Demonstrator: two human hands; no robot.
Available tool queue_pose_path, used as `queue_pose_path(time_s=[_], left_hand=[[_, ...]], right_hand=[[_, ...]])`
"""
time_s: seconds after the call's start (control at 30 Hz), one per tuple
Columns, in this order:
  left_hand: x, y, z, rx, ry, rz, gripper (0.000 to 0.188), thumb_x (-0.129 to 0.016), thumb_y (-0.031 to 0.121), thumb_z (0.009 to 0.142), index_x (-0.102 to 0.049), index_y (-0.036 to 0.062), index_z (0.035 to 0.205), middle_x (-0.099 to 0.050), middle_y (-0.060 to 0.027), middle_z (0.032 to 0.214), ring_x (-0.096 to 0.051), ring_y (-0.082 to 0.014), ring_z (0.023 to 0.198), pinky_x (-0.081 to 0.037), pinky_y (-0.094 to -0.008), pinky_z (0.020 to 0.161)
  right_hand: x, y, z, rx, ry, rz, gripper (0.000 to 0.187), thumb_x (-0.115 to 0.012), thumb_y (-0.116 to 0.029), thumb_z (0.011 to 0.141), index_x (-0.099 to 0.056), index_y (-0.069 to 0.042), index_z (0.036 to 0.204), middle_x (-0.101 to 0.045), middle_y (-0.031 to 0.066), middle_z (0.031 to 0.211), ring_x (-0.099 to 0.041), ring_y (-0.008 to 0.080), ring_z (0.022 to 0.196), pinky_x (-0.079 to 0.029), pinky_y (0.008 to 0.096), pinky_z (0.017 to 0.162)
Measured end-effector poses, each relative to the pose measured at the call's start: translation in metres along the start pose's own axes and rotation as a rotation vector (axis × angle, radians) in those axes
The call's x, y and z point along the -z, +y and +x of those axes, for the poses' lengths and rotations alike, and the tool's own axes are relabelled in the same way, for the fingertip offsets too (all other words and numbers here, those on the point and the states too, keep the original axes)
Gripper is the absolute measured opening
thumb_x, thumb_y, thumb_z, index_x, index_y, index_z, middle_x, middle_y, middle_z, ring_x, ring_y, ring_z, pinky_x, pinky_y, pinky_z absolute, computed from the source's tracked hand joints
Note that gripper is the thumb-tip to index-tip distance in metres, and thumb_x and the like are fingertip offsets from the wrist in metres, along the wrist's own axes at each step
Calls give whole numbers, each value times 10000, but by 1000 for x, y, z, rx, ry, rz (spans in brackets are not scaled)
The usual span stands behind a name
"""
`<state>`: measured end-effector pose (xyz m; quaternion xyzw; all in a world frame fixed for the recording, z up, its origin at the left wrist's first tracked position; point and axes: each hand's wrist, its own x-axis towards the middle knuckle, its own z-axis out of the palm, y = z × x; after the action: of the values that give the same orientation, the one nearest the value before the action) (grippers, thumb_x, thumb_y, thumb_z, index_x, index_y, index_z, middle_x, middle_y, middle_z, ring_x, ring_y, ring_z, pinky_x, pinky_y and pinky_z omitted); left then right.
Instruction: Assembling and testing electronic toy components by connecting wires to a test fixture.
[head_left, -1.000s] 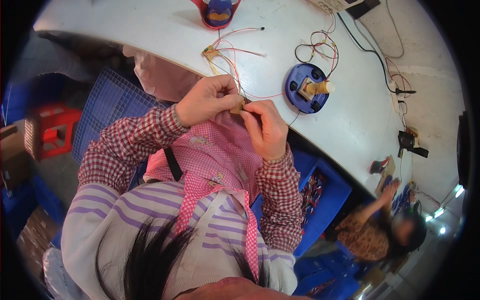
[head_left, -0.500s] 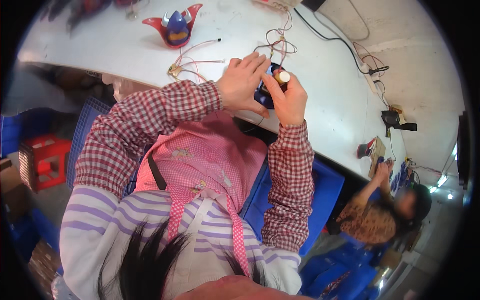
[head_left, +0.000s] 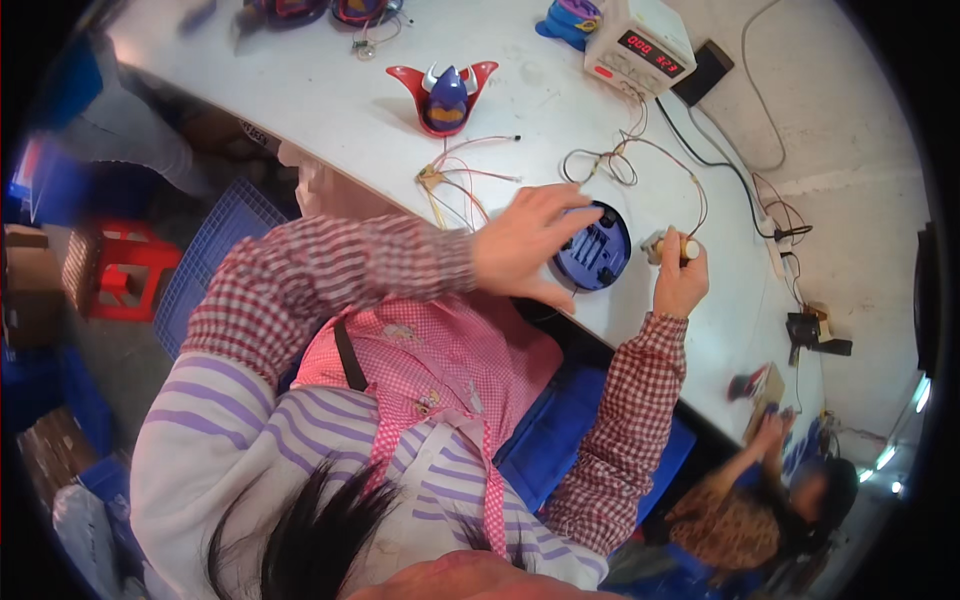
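A dark blue round plastic base [head_left: 592, 262] lies on the white table, its open slotted compartment facing up. My left hand [head_left: 520, 243] spans its left side, fingers over the far rim and thumb by the near edge. To the right, my right hand [head_left: 682, 282] pinches a small cream-ended cylinder with wires [head_left: 690, 248], held apart from the base. Thin red and dark leads [head_left: 703, 205] run from it toward a white power supply [head_left: 640, 48] with a lit red display. My fingers partly hide the cylinder.
A red-and-purple horned toy figure [head_left: 446, 100] stands beyond a bundle of loose wires [head_left: 430, 178]. More dark toy parts [head_left: 355, 10] lie at the far left. Cables and a power strip [head_left: 775, 250] follow the wall. Another person [head_left: 740, 520] works at the table's right end.
My right hand has moved right, carrying the wired cylinder off the base. The base is now largely uncovered, with my left hand still at its side. The view has shifted, bringing the power supply into sight.
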<state>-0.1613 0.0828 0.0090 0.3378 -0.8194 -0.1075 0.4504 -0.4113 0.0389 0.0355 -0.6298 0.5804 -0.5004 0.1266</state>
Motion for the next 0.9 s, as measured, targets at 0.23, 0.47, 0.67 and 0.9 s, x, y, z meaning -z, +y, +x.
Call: queue_pose_path(time_s=[0.23, 0.47, 0.67, 0.9], left_hand=[[103, -71, -74, 418, 224, 270, 548, -806, 346, 688, -571, -13, 1030, -526, -183, 1124, -464, -351, 1103, -393, -426, 970], [105, -123, -29, 590, 30, 484, 626, -837, 406, 640, -558, -26, 997, -542, -192, 1076, -509, -298, 1051, -459, -379, 820], [98, -134, -6, 660, 147, -49, 613, -859, 283, 674, -533, -9, 1103, -632, -109, 1050, -615, -160, 938, -512, -295, 800], [80, -142, 0, 772, 119, -154, 698, -849, 426, 639, -573, -13, 1106, -679, -126, 989, -662, -212, 903, -518, -329, 801]], right_hand=[[-5, -4, -2, 226, 206, -382, 281, -727, -166, 827, -616, 18, 1008, -611, 133, 948, -571, 268, 865, -452, 380, 766], [-119, -119, -69, 658, -658, 69, 434, -788, -200, 688, -614, -55, 1058, -561, 122, 1044, -565, 297, 955, -492, 402, 821], [-178, -119, -76, 708, -603, -244, 249, -609, -108, 744, -614, -29, 980, -547, 122, 952, -562, 290, 871, -492, 380, 763], [-190, -112, -77, 889, -560, -308, 239, -581, -87, 729, -612, 18, 942, -556, 112, 874, -571, 260, 831, -494, 339, 747]])
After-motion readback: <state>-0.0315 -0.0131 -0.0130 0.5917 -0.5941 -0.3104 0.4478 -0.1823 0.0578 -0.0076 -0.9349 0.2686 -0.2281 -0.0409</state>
